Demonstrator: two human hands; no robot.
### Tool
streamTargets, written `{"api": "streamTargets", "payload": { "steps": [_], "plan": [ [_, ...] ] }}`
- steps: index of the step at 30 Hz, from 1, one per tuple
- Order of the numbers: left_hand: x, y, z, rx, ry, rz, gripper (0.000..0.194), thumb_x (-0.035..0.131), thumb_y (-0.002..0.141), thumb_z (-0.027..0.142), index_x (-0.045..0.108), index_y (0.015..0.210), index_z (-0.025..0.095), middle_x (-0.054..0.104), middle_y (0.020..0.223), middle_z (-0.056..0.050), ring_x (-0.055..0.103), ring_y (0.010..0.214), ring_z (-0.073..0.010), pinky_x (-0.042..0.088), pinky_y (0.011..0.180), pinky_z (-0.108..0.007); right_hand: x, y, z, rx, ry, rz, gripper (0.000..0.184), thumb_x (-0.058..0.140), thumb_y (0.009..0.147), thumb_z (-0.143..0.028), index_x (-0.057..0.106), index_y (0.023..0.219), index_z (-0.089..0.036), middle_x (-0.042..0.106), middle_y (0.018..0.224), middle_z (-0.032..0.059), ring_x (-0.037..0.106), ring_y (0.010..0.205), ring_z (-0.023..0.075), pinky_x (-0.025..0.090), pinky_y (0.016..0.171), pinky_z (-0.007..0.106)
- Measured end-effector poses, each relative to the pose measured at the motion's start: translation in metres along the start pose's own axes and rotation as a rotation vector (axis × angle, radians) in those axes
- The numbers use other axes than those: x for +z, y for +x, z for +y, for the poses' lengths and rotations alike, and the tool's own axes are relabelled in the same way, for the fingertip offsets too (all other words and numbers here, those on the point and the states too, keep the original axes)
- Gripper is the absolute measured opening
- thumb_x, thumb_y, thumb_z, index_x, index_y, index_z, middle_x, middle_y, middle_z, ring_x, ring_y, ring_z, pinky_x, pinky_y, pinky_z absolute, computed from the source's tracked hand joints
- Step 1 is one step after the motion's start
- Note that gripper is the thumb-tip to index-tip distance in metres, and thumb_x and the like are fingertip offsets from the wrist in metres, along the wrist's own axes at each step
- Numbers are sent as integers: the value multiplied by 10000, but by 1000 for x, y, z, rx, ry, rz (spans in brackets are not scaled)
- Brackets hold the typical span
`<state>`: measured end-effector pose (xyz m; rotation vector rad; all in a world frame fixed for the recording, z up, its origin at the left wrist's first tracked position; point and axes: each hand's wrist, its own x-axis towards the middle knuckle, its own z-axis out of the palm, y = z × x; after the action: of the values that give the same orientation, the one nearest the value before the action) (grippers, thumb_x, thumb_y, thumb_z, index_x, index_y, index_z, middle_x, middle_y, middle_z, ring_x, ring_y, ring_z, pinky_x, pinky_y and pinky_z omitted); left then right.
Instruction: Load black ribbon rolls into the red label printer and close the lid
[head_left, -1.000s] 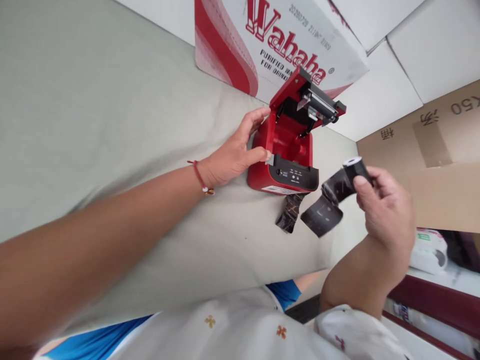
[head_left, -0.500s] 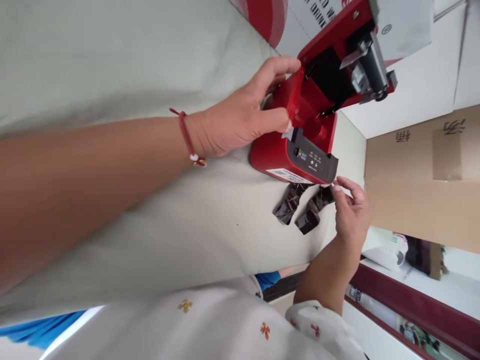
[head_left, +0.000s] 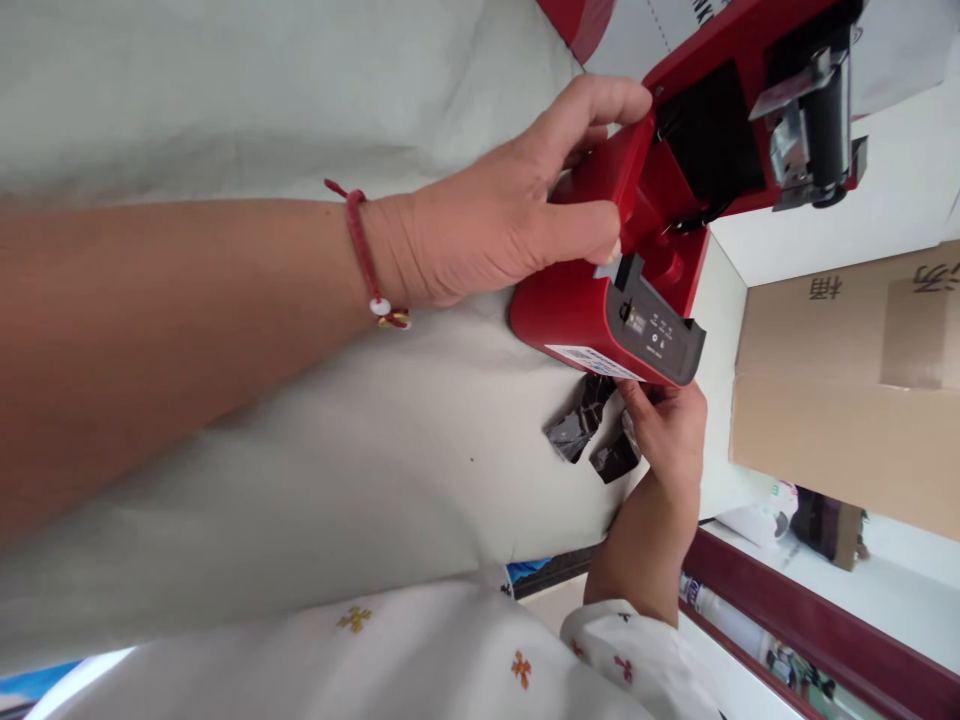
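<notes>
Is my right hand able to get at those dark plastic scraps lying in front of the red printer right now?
Probably yes. The right hand is already down at the printer's front edge, right beside the dark scraps on the cloth, with nothing between. The left hand grips the printer's side, out of the way.

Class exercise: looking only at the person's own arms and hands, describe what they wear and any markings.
Both hands are bare, without gloves or rings. The left hand has a thin red cord bracelet with a white bead at the wrist and a bare forearm. The right hand joins a bare forearm ending in a white sleeve printed with small orange-red crosses.
</notes>
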<state>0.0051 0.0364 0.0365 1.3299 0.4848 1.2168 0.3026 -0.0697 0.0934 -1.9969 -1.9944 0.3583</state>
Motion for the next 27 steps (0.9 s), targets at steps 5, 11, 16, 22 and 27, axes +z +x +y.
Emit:
{"api": "streamTargets", "payload": {
  "steps": [5, 11, 16, 22, 27],
  "plan": [
    [-4, 0, -2, 9, 61, -22, 914, 685, 792, 244, 374, 1649, 174, 469, 1760, -165, 471, 1665, -277, 345, 1439, -487, -76, -13, -7, -83, 102, -281, 281, 864, 994, -349, 874, 1268, -289, 796, 1157, 56, 576, 715, 135, 511, 644, 294],
    [-8, -4, -20, 54, 20, 21, 806, 791, 860, 280, 510, 1610, 366, 590, 1718, -33, 529, 1662, -323, 422, 1434, -514, -110, 6, -32, -138, 293, -75, 291, 931, 938, -360, 912, 1225, -319, 815, 1193, 79, 651, 799, 169, 530, 612, 284],
    [-11, -7, -28, 42, 73, 17, 815, 771, 917, 335, 484, 1680, 363, 575, 1763, -64, 522, 1686, -356, 452, 1439, -583, -65, 63, -73, -208, 169, -14, 349, 860, 918, -414, 898, 1236, -278, 824, 1242, 59, 444, 575, 80, 476, 558, 300],
    [-9, -10, -26, 9, 141, 26, 848, 753, 938, 359, 437, 1724, 350, 489, 1848, -109, 482, 1730, -375, 432, 1441, -669, -38, 95, -98, -248, -125, -21, 383, 777, 934, -311, 899, 1294, -261, 864, 1037, 62, 723, 784, 228, 621, 854, 416],
    [-8, -8, -30, 34, 193, 51, 844, 730, 928, 363, 451, 1724, 350, 511, 1821, -111, 510, 1697, -372, 499, 1391, -660, -30, 98, -111, -219, -272, -38, 410, 750, 969, -276, 878, 1356, -319, 909, 1162, 60, 829, 978, 317, 634, 945, 482]
  ]
}}
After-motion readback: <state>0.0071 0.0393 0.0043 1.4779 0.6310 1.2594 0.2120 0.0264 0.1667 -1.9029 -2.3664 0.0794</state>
